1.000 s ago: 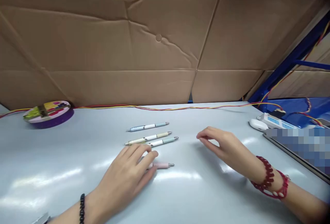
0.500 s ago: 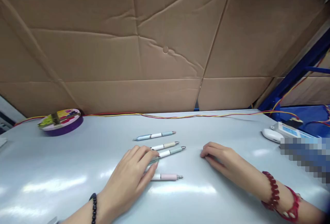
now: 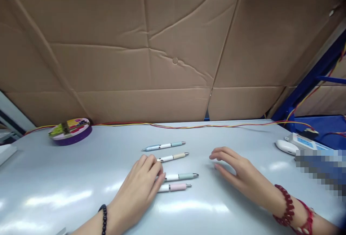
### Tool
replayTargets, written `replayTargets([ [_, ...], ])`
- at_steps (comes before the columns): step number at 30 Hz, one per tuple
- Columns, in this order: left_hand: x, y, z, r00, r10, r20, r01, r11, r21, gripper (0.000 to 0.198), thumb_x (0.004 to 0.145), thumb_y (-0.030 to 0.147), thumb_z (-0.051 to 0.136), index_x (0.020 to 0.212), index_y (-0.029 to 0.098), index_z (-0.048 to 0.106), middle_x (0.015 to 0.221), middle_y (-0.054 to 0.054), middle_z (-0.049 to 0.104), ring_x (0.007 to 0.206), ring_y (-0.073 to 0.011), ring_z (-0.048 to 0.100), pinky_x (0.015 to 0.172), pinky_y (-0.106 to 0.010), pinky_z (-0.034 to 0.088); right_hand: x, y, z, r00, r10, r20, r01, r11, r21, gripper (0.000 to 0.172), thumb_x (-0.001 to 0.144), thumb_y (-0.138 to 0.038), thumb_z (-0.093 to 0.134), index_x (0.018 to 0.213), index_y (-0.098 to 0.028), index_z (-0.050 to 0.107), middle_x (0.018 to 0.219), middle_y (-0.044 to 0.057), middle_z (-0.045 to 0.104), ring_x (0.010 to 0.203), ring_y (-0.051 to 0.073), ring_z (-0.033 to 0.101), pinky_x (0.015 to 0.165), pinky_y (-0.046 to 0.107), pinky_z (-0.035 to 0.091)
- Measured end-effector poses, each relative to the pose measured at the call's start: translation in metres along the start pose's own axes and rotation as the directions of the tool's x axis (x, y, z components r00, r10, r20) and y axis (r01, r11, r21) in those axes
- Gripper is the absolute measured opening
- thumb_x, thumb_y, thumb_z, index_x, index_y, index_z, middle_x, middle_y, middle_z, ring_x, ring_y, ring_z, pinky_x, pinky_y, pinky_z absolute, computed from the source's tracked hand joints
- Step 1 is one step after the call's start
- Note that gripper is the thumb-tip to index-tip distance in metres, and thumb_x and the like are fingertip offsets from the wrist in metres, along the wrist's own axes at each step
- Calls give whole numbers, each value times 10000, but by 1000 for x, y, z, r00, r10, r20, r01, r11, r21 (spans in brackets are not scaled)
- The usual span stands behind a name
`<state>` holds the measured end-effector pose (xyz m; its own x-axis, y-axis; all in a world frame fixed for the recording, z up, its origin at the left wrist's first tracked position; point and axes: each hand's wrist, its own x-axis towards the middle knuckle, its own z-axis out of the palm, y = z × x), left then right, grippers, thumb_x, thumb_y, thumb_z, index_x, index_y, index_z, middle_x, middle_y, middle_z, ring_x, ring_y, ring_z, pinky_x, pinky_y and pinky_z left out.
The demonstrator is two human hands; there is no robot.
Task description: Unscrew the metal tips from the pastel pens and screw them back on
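Observation:
My left hand (image 3: pixel 140 182) has its fingers curled over the left end of a white pen with a green grip (image 3: pixel 183 176), with the thumb against it. That pen lies nearly level, just above a white pen with a pink grip (image 3: pixel 177 187), whose left end the same hand hides. Farther back, a white pen with a cream grip (image 3: pixel 174 157) has its left end behind my fingers. A light-blue and white pen (image 3: pixel 163 146) lies farthest away, fully visible. On the right, my right hand (image 3: pixel 232 166) is open and holds nothing, its thumb and fingers apart.
A round purple tin with a fruit-patterned lid (image 3: pixel 70 131) stands at the back left. Red and yellow wires (image 3: pixel 167 127) run along the rear edge. A white mouse (image 3: pixel 286 147) and a power strip (image 3: pixel 305 142) lie at right. A cardboard wall (image 3: pixel 173 105) rises behind the table.
The green-grip pen has moved toward me, away from the cream one and close beside the pink one, with my left hand on it. My right hand's fingers have spread. The view has shifted slightly.

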<state>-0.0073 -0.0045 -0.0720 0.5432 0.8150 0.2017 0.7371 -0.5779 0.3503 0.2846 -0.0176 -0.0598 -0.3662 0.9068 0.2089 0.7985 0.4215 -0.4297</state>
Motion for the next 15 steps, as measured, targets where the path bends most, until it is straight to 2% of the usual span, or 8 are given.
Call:
replayTargets([
  [2,-1,0,0,999,24,-40,-24,1000,18,227,962,240,290,815,211,460,877,-29,512,794,-216,474,687,-348,422,-1,-4,0,995,-42,-90,43,999,11,174,930,-268,387,1027,-254,531,1098,62,563,1005,193,561,847,332,470],
  [4,-1,0,0,988,91,-125,-84,994,66,209,955,203,285,817,206,441,871,-35,524,780,-215,480,669,-340,416,-4,-10,1,985,-96,-145,102,994,35,183,934,-265,380,1028,-250,535,1034,56,592,957,182,577,813,307,478],
  [6,-2,1,-1,953,209,-219,-181,974,139,202,945,167,273,817,203,425,815,-33,541,717,-207,487,623,-323,403,-9,-17,4,979,-154,-132,165,983,79,210,945,-294,345,1026,-233,529,940,50,612,847,166,590,746,285,482],
  [8,-3,5,-2,910,317,-267,-269,942,201,214,943,157,259,804,206,414,716,-15,541,613,-191,475,564,-304,382,-13,-25,8,980,-193,-54,198,974,112,275,956,-350,297,917,-215,534,790,32,604,691,148,564,644,260,466],
  [11,-9,15,-3,890,379,-254,-331,919,213,244,969,181,212,839,218,414,641,9,552,524,-168,495,500,-274,375,-20,-35,14,984,-178,20,176,981,81,441,968,-409,222,654,-210,459,573,-4,505,519,124,467,532,230,411],
  [15,-21,29,3,915,354,-195,-322,930,181,316,994,435,170,995,227,407,725,12,644,581,-158,623,491,-252,429,-25,-46,16,999,-30,-31,33,995,90,531,960,-483,191,596,-215,470,543,0,502,507,130,473,514,223,416],
])
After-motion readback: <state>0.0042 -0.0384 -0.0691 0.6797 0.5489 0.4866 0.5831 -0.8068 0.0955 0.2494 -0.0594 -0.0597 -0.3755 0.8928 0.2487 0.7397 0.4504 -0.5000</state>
